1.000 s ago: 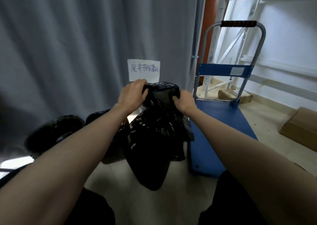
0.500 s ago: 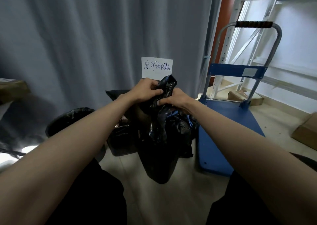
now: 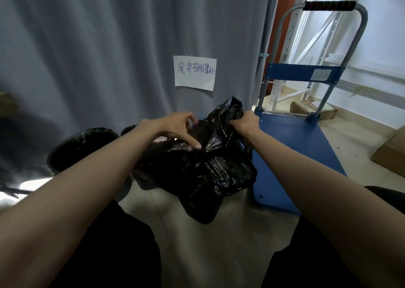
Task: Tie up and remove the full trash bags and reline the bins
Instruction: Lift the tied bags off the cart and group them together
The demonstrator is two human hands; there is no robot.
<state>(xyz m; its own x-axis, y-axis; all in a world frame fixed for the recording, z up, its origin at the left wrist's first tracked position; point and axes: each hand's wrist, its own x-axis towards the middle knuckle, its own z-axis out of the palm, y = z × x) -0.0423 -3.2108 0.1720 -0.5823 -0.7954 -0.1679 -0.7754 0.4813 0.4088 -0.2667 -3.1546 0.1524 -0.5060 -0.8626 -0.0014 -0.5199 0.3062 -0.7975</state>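
Black trousers (image 3: 122, 250) at the bottom edge, pale floor tiles (image 3: 210, 239) between the knees. Just beyond, at frame centre, a full black trash bag (image 3: 206, 173), crinkled and glossy, bottom resting on the floor, neck gathered up toward the two hands. Left hand (image 3: 179, 127) over the left side of the bag's top, thumb and forefinger stretched down onto the plastic, other fingers curled near a bit of blue at the neck; pinching or merely pressing, hard to say from this angle. Right hand (image 3: 246, 122) clenched round the upstanding flap of the neck, knuckles toward the camera. Left of the bag, in the middle left of the frame, a round bin (image 3: 81, 149) lined in black, partly behind the left forearm; a second dark rim (image 3: 129, 129) just behind the wrist, mostly hidden. Touching the bag's right side, a blue platform trolley (image 3: 300, 154) with a grey tubular handle and black grip rising to the upper right. Further back, a grey curtain (image 3: 109, 46) with a handwritten paper sign (image 3: 195, 72) above the bag; cardboard boxes (image 3: 392, 154) at the right edge, white shelving (image 3: 311, 46) behind the trolley.
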